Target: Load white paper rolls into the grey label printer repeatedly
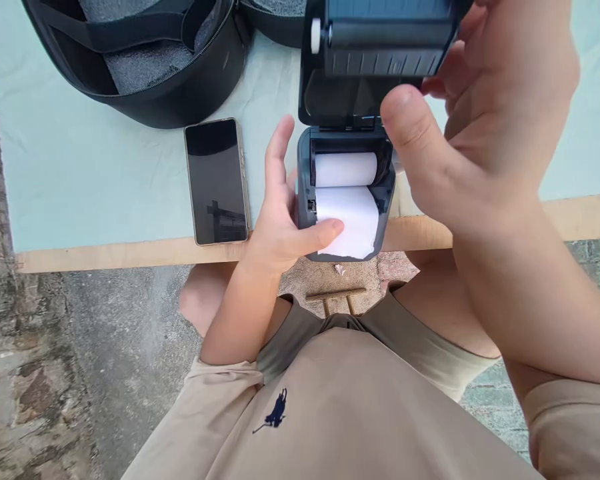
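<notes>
A small dark portable receipt printer (305, 233) is held over the table's front edge with its lid raised. Inside lies a white paper roll (345, 169), its loose end (353, 217) drawn toward me over the front of the body. My left hand (290, 220) grips the printer from the left, thumb pressing on the loose paper and index finger raised. Closed around the right side of the lifted printer lid (330, 97) is my right hand (485, 133), with its thumb in front and its other fingers partly hidden. A black roller shows inside the lid.
Left of the printer a smartphone (217, 180) lies face up near the wooden table edge (130, 253). Behind it stands an unzipped black case (200, 87) with grey foam inside. Part of a second case section (275, 20) shows beside it. Pale cloth (95, 173) covers the table.
</notes>
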Motion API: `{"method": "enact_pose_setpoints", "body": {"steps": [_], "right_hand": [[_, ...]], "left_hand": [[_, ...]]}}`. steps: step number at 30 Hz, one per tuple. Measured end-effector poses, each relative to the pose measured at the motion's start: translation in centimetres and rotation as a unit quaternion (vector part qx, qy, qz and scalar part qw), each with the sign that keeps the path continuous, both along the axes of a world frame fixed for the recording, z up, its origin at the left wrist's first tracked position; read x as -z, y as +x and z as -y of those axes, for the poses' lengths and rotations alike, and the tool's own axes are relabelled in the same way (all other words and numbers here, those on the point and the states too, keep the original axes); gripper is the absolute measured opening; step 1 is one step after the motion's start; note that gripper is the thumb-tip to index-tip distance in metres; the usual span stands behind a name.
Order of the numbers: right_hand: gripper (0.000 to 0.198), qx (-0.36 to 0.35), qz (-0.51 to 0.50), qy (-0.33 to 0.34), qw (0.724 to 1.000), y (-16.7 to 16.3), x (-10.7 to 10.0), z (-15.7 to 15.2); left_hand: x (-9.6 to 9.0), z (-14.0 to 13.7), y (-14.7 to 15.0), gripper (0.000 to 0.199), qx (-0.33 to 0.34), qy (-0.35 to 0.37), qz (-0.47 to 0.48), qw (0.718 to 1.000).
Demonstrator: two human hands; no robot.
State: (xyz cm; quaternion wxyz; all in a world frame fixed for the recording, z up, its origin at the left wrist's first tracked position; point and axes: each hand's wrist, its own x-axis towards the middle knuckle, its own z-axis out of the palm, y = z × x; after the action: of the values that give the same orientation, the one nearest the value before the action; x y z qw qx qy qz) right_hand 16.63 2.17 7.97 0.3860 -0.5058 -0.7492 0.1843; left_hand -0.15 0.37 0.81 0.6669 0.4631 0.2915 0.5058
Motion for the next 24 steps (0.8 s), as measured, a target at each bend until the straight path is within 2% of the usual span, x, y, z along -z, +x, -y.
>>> {"method": "enact_pose_setpoints", "body": {"steps": [2, 4, 10, 15, 18, 20, 24], "right_hand": [[0.036, 0.002, -0.014, 0.065, 0.998, 0.1, 0.6, 0.3], [0.031, -0.04, -0.002, 0.1, 0.994, 0.4, 1.1, 0.8], [0.023, -0.145, 0.037, 0.105, 0.983, 1.0, 2.3, 2.4], [0.026, -0.11, -0.026, 0.101, 0.988, 0.7, 2.6, 3.1], [0.027, -0.088, -0.05, 0.108, 0.989, 0.3, 2.4, 3.3], [0.035, -0.073, -0.059, 0.083, 0.992, 0.0, 2.2, 3.5], [0.046, -0.047, -0.064, -0.018, 0.997, -0.4, 2.0, 3.9]], "left_hand": [[0.1, -0.1, 0.0, 0.107, -0.003, -0.006, -0.003, 1.0], [0.1, -0.1, 0.0, 0.107, -0.002, -0.016, -0.007, 1.0], [-0.1, 0.0, 0.1, 0.093, -0.02, -0.027, 0.015, 0.999], [-0.5, 0.1, 0.5, 0.068, -0.041, -0.069, 0.032, 0.996], [-0.7, 0.2, 0.4, 0.059, -0.039, -0.061, 0.014, 0.997], [-0.6, 0.2, 0.3, 0.051, -0.037, -0.043, 0.004, 0.998], [0.0, 0.2, 0.2, 0.038, -0.024, -0.009, 0.028, 0.999]]}}
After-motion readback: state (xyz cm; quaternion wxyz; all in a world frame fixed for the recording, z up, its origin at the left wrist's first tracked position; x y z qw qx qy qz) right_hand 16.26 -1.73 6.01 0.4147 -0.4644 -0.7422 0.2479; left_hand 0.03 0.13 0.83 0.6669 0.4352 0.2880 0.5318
